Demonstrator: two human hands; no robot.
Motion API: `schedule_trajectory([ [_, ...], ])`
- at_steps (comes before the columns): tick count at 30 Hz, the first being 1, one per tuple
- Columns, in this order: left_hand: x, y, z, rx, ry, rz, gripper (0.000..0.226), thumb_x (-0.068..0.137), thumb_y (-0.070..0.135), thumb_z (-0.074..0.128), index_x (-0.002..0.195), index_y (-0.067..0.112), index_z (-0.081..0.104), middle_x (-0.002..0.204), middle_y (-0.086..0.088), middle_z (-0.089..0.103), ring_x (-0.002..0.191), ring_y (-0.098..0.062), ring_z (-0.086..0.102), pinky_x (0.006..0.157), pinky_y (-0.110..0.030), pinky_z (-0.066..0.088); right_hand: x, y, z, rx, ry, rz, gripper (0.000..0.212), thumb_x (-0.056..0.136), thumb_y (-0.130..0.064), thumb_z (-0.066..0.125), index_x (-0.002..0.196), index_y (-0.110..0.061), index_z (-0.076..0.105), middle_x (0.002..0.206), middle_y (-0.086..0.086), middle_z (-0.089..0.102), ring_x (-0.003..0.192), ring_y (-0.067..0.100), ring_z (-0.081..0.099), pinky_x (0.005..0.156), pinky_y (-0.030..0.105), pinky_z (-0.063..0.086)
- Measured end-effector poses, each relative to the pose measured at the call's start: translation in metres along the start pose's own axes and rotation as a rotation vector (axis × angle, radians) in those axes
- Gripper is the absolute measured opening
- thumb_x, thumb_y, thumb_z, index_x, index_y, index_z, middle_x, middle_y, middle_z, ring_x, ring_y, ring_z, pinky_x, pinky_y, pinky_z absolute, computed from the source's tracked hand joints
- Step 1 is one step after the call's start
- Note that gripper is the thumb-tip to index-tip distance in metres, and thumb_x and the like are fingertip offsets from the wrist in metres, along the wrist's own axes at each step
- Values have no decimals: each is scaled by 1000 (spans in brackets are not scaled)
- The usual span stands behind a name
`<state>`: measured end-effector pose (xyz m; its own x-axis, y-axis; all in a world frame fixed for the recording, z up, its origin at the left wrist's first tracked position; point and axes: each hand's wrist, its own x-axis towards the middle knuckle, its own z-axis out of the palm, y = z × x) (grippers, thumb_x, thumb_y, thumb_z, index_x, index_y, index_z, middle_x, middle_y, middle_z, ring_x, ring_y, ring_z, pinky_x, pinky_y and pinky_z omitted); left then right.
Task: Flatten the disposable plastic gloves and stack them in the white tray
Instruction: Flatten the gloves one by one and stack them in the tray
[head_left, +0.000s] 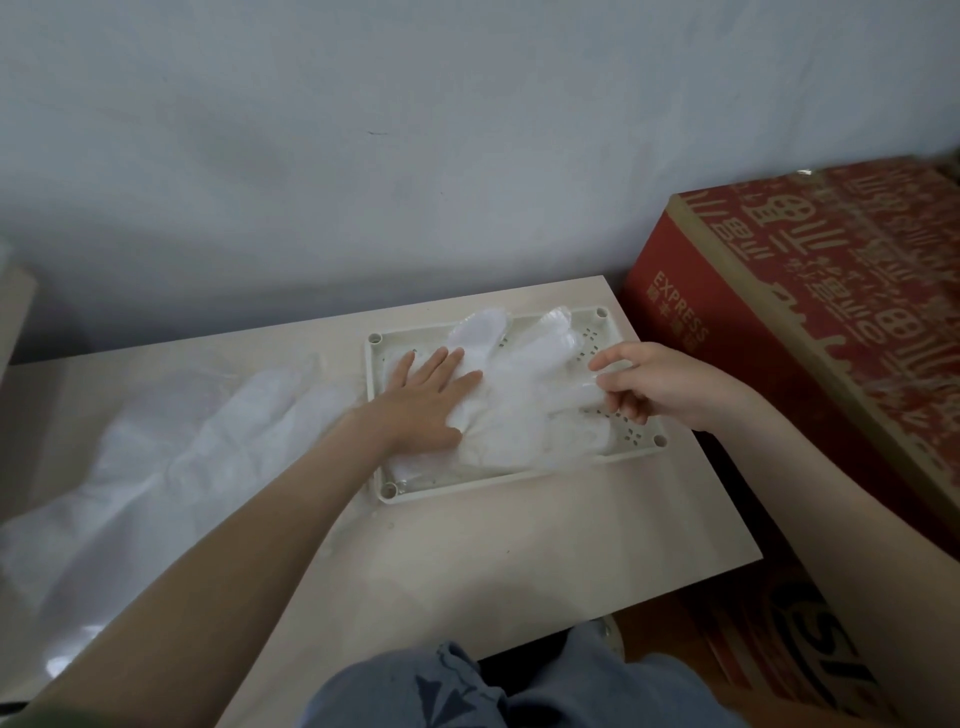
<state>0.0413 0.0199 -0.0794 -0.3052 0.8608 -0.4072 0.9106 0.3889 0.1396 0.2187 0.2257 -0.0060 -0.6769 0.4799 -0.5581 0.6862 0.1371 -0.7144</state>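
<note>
Jeans-clad knees (467, 686) sit below the tabletop (493, 551). On it, the glove (519, 415) lies in the white tray (519, 477), its long axis running from cuff at near left to tips at far right. The left hand (426, 400) presses its left half, fingers (447, 364) straight. The right hand (665, 384), nearer the tips, pinches one tip, likely to pull it smooth rightward. More gloves (182, 441) lie left of the tray.

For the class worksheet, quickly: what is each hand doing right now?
Left hand: open, pressing flat on the glove in the white tray.
Right hand: its fingers pinch a finger of that glove.
</note>
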Motion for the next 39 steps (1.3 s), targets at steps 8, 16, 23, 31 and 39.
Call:
schedule_trajectory([
  [8, -2, 15, -8, -27, 240, -8, 50, 95, 20, 37, 145, 17, 29, 161, -6, -3, 147, -18, -8, 118, -44, -8, -2, -11, -3, -417, 220, 42, 49, 90, -32, 62, 133, -12, 49, 123, 4, 57, 108, 18, 57, 82, 27, 43],
  [16, 10, 18, 13, -25, 165, 2, 73, 97, 56, 30, 153, 21, -1, 160, -3, -11, 147, -17, -12, 118, -44, -8, 11, -28, 79, -600, 72, -472, 47, 96, -21, 51, 141, -13, 42, 147, 3, 41, 136, 17, 35, 106, 22, 26],
  [23, 14, 5, 24, 31, 146, 67, 97, 67, 76, -5, 151, 27, -10, 159, 0, -17, 146, -14, -17, 117, -41, -12, 38, 18, 95, -1007, -86, -236, 84, 95, -61, 29, 150, -22, -21, 157, 2, -27, 145, 19, -25, 119, 38, -10],
  [31, 9, 4, 21, -44, 163, 92, 78, 92, 67, 22, 151, 27, -11, 158, 0, -20, 145, -13, -19, 117, -40, -14, 36, 30, 83, -973, -28, -260, 87, 93, -63, 34, 151, -25, -19, 158, 0, -26, 144, 16, -25, 118, 37, -12],
  [39, -68, -21, 8, -372, 810, -84, 47, 94, 31, 30, 130, 7, 47, 132, -13, 47, 119, -30, 42, 102, -38, 29, 16, -17, 81, -849, 176, -465, 56, 93, -34, 50, 145, -20, 36, 153, 1, 28, 141, 21, 19, 113, 34, 13],
])
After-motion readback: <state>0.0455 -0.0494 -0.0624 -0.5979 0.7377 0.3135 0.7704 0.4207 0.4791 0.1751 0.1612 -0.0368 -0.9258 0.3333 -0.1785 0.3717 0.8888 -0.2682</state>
